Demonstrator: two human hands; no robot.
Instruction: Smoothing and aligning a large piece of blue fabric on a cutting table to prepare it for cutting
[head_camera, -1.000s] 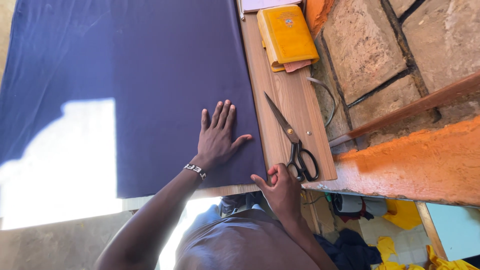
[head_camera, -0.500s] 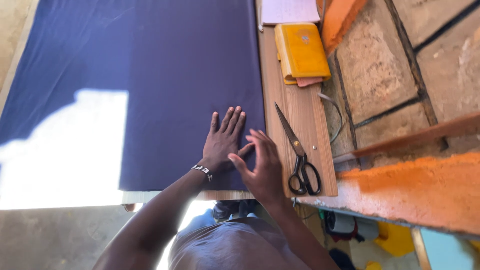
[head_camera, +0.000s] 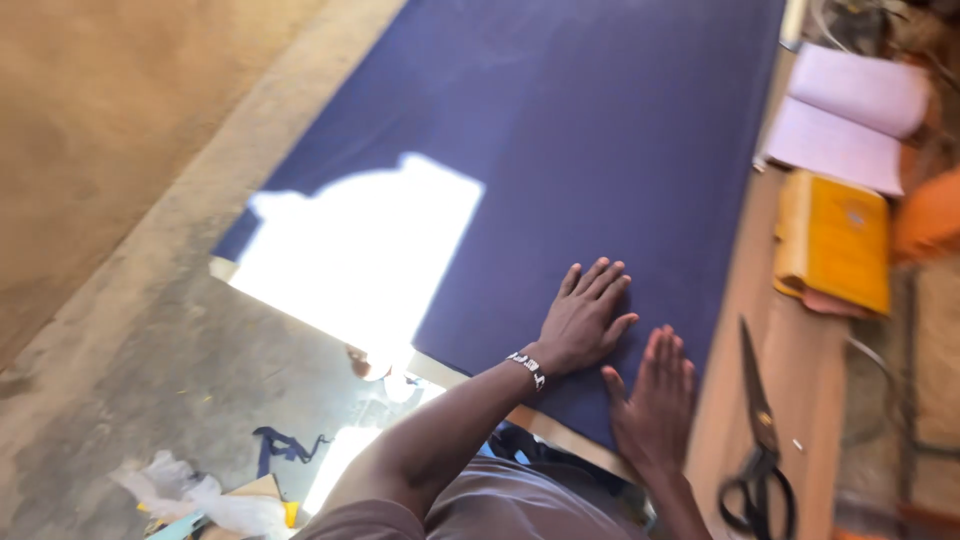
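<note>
The navy cloth (head_camera: 560, 150) lies spread along the wooden table (head_camera: 790, 400), one patch in bright sun. The left hand (head_camera: 585, 320) and the right hand (head_camera: 655, 400) rest flat on its near edge, fingers spread wide, holding nothing. Smoothing goes best with even palm pressure pushed outward from here. Black scissors (head_camera: 760, 440) lie just beside the cloth, a yellow book (head_camera: 835, 245) farther along.

Arms were bare, just a beaded black-and-white bracelet (head_camera: 527, 368) on the left wrist, and a greyish-brown shirt (head_camera: 520, 505) showed lower down.
</note>
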